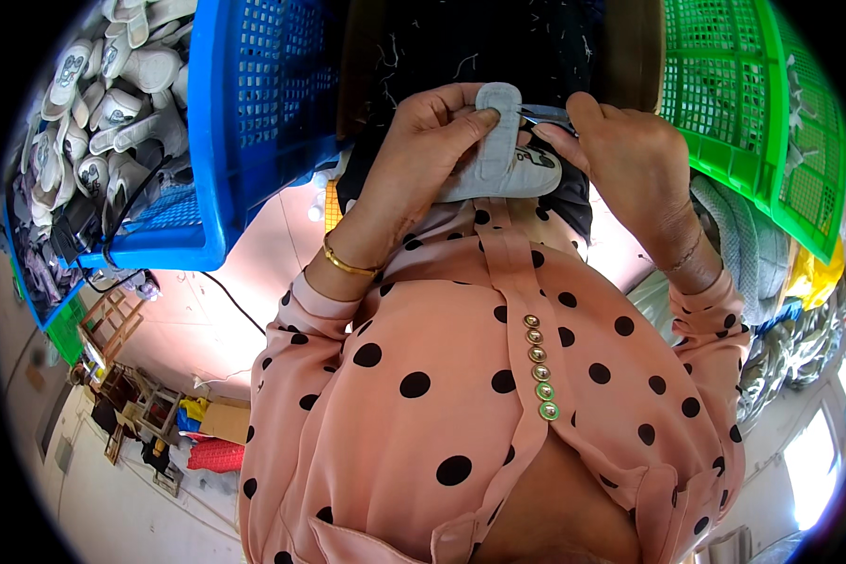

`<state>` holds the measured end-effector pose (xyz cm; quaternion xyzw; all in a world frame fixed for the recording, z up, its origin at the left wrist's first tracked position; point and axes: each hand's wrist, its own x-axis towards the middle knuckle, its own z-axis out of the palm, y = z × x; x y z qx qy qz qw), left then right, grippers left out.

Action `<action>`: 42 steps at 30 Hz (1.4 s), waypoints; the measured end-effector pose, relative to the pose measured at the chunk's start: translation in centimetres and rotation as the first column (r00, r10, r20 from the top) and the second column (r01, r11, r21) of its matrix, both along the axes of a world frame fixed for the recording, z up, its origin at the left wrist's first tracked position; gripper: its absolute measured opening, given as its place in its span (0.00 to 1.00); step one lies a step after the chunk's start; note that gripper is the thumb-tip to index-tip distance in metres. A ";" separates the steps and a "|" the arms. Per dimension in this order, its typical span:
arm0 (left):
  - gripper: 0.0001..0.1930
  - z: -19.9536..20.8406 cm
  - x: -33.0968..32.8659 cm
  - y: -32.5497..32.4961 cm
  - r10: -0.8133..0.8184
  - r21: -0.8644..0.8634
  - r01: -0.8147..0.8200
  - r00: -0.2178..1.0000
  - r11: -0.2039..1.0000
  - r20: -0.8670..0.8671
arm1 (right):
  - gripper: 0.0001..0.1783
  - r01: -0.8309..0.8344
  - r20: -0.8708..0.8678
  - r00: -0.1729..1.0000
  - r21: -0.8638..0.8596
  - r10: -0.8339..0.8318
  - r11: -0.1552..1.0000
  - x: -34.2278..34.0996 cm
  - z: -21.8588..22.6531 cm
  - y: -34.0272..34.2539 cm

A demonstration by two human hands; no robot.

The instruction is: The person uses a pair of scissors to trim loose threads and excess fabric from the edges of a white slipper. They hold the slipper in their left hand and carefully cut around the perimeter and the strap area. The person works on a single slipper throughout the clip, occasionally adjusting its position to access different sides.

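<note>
My left hand (421, 141) pinches the strap of a white shoe upper (539, 177) between thumb and fingers. The strap stands up, its rounded end at the top, and the upper's toe part, with a small dark printed figure, lies behind it over my lap. In my right hand (637, 155) is a small pair of scissors (543, 115), closed in by the fingers. Their thin metal tips point left and reach the strap's right edge. Most of the handle is hidden by my right hand.
On the left stands a blue plastic crate (211, 221), beside a heap of white shoe uppers (146, 70). A green plastic crate (766, 85) is at the right, with grey fabric (738, 226) below it. Loose threads dot the dark cloth (442, 47) ahead. A black cord (235, 303) runs across at left.
</note>
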<state>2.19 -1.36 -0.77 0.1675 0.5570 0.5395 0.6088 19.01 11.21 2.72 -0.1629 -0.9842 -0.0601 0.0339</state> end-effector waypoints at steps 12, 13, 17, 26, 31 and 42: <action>0.15 -0.6 0.0 -0.2 -0.002 0.005 0.002 1.000 1.000 -0.003 | 0.22 -0.058 0.003 0.998 -0.078 0.059 0.995 -0.1 -0.4 0.6; 0.15 -0.5 0.1 -0.3 0.005 0.001 -0.005 1.000 1.000 -0.010 | 0.22 -0.061 0.008 0.998 -0.077 0.062 0.995 -0.1 -0.4 0.6; 0.15 -0.3 0.1 -0.3 0.005 0.004 -0.005 1.000 1.000 -0.020 | 0.22 -0.060 0.011 0.998 -0.070 0.061 0.996 -0.1 -0.3 0.5; 0.15 -0.4 0.0 -0.3 0.001 0.001 -0.001 0.999 1.000 0.043 | 0.21 -0.065 0.006 0.998 -0.058 0.066 0.996 -0.2 -0.2 0.2; 0.15 -0.1 0.2 -0.3 0.028 0.004 -0.028 0.997 1.000 0.071 | 0.20 -0.024 -0.029 0.999 -0.215 0.018 0.976 0.1 -0.9 1.0; 0.14 -0.6 -0.1 -0.5 -0.023 0.005 0.023 0.999 1.000 0.030 | 0.20 0.291 -0.176 0.928 -0.202 -0.327 0.935 -0.5 -5.9 2.8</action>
